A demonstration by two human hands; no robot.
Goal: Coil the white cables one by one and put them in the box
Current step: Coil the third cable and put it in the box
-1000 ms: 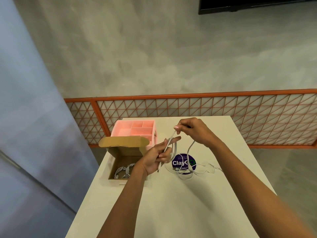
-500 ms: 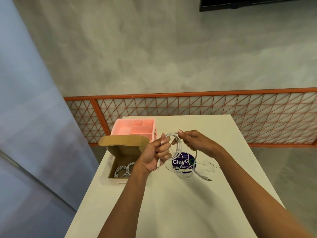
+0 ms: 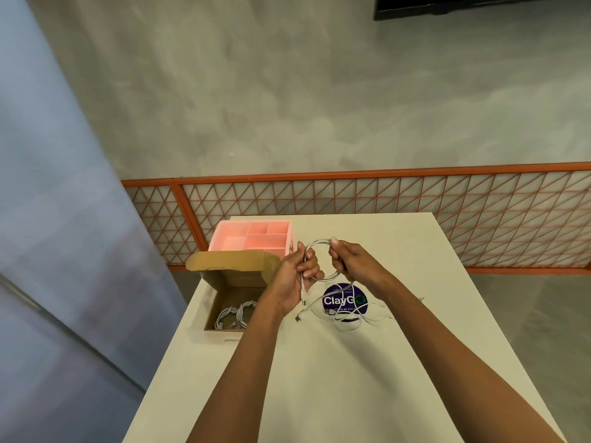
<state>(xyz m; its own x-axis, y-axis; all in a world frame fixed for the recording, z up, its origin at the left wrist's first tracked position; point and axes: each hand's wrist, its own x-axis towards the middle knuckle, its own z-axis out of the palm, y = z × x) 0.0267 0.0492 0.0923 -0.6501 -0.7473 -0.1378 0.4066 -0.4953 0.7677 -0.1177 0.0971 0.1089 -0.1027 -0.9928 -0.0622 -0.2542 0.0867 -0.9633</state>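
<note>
Left hand (image 3: 299,276) grips one side of the coil (image 3: 316,242) above mid-desk, right hand (image 3: 348,262) pinches the other. Box (image 3: 238,279) at left edge. Risk: a slack grip springs the loops; the dangling plug may snag loose cables (image 3: 348,327) below.
</note>
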